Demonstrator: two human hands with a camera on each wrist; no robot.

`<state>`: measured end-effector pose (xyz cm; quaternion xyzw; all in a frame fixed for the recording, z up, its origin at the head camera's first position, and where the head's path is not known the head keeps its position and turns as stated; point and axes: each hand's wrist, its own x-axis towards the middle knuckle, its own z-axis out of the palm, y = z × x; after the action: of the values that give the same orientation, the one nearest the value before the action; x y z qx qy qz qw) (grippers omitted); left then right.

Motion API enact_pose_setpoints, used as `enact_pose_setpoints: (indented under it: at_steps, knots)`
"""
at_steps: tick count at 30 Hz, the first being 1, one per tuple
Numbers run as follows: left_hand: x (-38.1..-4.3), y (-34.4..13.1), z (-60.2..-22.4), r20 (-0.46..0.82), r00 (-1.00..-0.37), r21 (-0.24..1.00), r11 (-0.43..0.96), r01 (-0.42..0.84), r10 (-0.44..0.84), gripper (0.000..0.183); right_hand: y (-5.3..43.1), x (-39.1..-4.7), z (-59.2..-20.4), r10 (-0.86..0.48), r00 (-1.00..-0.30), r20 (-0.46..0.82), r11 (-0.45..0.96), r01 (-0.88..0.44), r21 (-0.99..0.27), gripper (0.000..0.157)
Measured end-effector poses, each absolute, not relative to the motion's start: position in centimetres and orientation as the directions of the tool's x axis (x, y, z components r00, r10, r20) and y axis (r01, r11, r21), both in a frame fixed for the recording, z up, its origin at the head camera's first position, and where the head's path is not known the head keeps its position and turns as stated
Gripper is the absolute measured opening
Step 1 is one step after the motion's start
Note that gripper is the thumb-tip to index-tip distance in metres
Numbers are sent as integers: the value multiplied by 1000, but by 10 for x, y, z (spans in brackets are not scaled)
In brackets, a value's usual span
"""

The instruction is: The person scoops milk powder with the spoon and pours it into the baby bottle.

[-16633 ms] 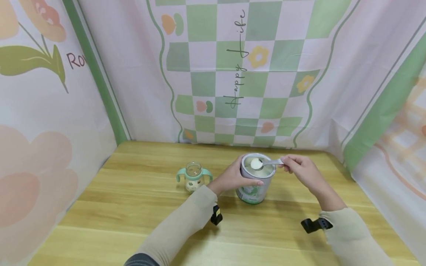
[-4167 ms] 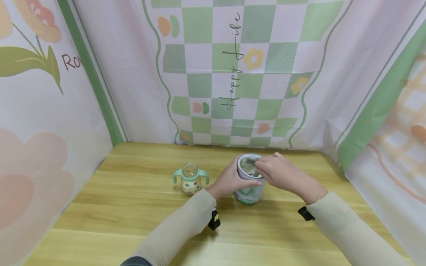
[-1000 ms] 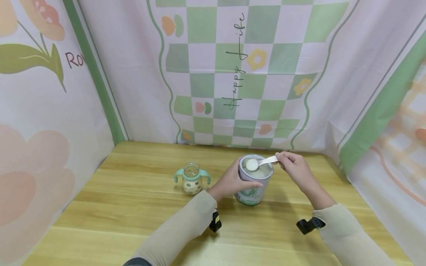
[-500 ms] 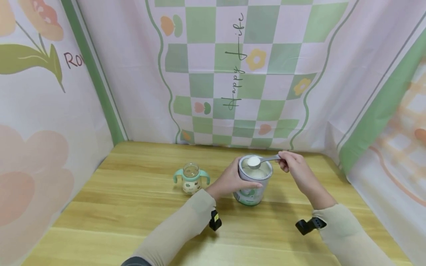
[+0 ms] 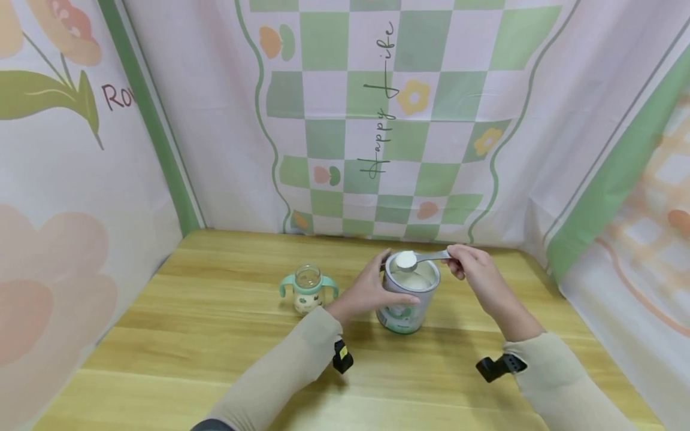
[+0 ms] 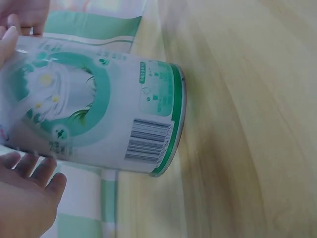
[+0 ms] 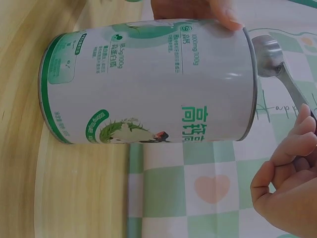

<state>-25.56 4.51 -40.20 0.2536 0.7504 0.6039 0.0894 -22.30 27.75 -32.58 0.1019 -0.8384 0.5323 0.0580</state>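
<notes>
A tall white-and-green milk powder can stands upright on the wooden table, lidless, with pale powder inside. My left hand is around its left side, fingers spread; a gap shows between palm and can, and the thumb lies across the front. In the left wrist view its fingertips look just off the can. My right hand pinches the handle of a metal measuring spoon, whose bowl, heaped with white powder, hangs over the can's left rim. The right wrist view shows the spoon beyond the rim.
A clear baby bottle with mint-green handles stands open-topped left of the can, near my left forearm. Patterned curtains close off the table's back and both sides. Black wrist straps sit over the sleeves.
Since half a second ago the left hand has loosened and shifted slightly left from the can. The loaded spoon has moved a little left. Earlier, the right hand reached into the can.
</notes>
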Motion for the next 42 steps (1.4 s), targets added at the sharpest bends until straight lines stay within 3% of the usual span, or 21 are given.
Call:
enact_pose_setpoints:
  at_steps: [3,12,21,29,37,42]
  knots:
    - [-255,40,-399,136,-875,946,202,254,465,118,276,-223,-325,-116,-970,212,409,-241,-880,44]
    - [-253,22,-386,133,-887,920,277,277,443,111,266,-224,-323,-125,-967,221,367,-252,-896,41]
    - [-254,-1,-373,252,-865,822,377,428,433,100,251,-227,-321,-125,-962,244,336,-273,-901,38]
    - [-257,-34,-360,365,-841,757,400,517,399,80,238,-227,-317,-184,-961,206,313,-256,-915,41]
    - [-255,-72,-355,337,-876,790,402,462,345,72,221,-228,-313,-238,-957,164,292,-232,-928,37]
    - [-251,-98,-365,286,-906,815,418,401,311,77,211,-228,-314,-266,-953,145,285,-221,-933,38]
